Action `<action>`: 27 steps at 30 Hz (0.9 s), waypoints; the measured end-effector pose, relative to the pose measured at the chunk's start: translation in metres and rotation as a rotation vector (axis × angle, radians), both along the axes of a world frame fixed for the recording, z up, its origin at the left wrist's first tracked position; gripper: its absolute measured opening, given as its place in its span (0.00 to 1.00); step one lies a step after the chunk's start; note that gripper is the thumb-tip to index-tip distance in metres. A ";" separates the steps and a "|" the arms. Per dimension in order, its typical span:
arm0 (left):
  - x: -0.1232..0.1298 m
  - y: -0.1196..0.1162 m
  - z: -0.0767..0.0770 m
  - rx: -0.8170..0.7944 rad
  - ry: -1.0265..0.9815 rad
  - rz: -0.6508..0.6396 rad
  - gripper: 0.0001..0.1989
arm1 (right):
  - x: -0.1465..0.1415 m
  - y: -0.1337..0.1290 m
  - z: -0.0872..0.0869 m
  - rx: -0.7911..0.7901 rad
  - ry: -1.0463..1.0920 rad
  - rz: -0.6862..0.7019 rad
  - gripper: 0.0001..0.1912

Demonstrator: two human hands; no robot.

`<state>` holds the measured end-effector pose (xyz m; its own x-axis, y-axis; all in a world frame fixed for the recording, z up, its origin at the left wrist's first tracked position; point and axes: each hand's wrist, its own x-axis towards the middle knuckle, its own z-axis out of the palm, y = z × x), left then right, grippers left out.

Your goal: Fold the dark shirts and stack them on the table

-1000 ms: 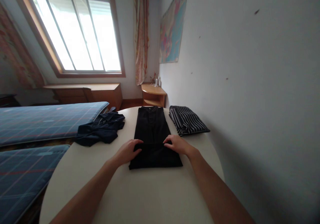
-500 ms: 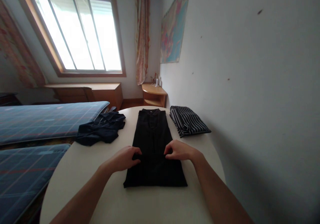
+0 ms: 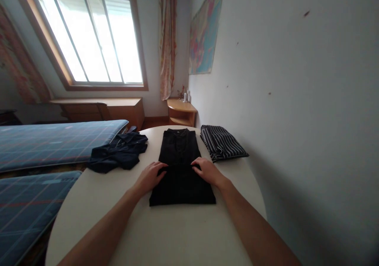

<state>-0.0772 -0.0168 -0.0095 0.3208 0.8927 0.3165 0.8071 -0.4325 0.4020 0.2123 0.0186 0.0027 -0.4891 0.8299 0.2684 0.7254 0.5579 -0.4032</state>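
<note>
A black shirt (image 3: 182, 187) lies in front of me on the round white table (image 3: 166, 234), its collar toward the far edge and its lower part folded up over the front. My left hand (image 3: 152, 176) grips the left end of the folded-up edge between thumb and fingers. At the right end of that same edge, my right hand (image 3: 207, 172) pinches the cloth. Both hands sit close to the shirt's surface, level with each other. The button placket and collar still show above the fold.
A folded black-and-white striped garment (image 3: 222, 142) rests at the table's far right, near the wall. At the far left, a crumpled navy garment (image 3: 118, 152) lies by the edge. Blue plaid mattresses (image 3: 56, 144) stand left of the table. Beyond are a desk (image 3: 127, 107) and a corner shelf (image 3: 182, 107).
Both hands have moved away from me, carrying the folded edge farther up the shirt toward the collar. The shirt's near edge now lies farther from me, and the shirt looks shorter.
</note>
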 end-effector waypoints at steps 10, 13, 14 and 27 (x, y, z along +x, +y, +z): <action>-0.002 -0.015 0.028 -0.167 0.171 -0.038 0.14 | 0.006 -0.011 0.018 -0.141 -0.019 0.074 0.08; 0.000 -0.026 0.039 -0.240 0.255 -0.018 0.13 | 0.007 -0.017 0.025 -0.247 -0.037 0.129 0.07; 0.001 -0.030 0.041 -0.254 0.277 -0.013 0.14 | 0.007 -0.019 0.027 -0.281 -0.042 0.144 0.07; -0.003 -0.010 0.008 0.104 0.091 0.009 0.11 | 0.010 -0.003 0.010 -0.056 0.127 0.013 0.11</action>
<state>-0.0804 -0.0269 -0.0011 0.3447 0.8593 0.3778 0.8419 -0.4610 0.2804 0.2221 0.0154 0.0127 -0.4654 0.8389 0.2820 0.6594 0.5412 -0.5218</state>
